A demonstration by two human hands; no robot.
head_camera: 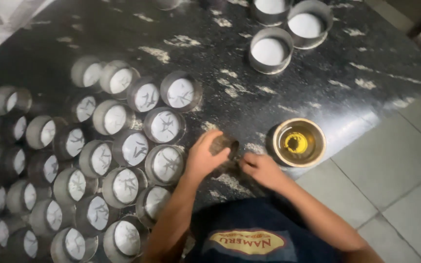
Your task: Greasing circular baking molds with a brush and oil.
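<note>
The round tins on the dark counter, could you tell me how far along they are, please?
Done, it seems: the big cluster of tins at the left, their white bases streaked. In hand: the left hand grips one small tin while the right hand works beside it, next to a bowl of yellow liquid. Left: three larger rings at the top with plain white bases.

Shiny metal tins (123, 146), polished stone counter (220, 44)
</note>
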